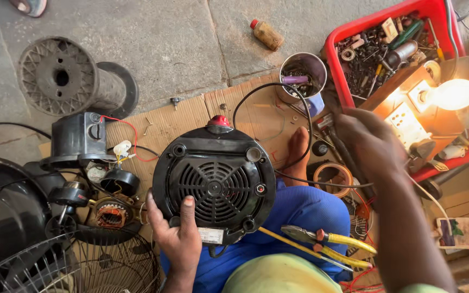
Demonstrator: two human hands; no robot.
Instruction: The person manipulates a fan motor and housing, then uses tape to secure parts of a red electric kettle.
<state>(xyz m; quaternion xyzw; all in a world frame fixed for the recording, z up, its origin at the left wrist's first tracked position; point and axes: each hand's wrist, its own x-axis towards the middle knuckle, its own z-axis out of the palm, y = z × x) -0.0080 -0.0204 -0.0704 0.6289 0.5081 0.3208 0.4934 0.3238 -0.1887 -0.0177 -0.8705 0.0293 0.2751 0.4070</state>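
Head view shows a round black plastic appliance base with a vented underside [214,188] resting bottom-up on the person's blue-clad lap. Left hand [177,234] grips its lower left edge, thumb pressed on the grille. Right hand [370,144] is raised to the right, its grip closed on a dark slim-handled tool [346,149]. Yellow-handled pliers [329,242] lie on the lap just beside the base. Farther out, a red plastic tray of small hardware [336,59] and a lit bulb [451,94] sit beyond a steel cup [303,76].
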